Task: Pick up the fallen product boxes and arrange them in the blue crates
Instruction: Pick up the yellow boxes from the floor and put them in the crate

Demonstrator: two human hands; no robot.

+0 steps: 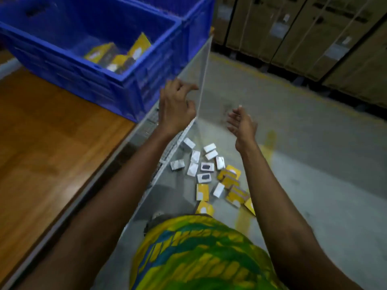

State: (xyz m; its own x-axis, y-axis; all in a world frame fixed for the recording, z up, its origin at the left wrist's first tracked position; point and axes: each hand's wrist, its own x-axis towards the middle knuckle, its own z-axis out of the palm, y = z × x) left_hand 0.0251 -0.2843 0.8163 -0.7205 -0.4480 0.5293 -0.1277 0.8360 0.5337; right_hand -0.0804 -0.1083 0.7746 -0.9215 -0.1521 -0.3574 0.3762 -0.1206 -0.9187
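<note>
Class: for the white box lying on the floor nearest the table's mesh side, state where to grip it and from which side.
Probably pinch the white box across its two long edges, coming down from above. It lies flat on the floor, so only its edges offer purchase. The mesh panel stands close beside it, so the empty right hand likely has more room on the open side.

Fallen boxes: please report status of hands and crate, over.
Left hand and right hand both empty, raised. Fallen boxes scattered on floor beside table. Blue crate holds few yellow boxes. Nothing covering pile.
</note>
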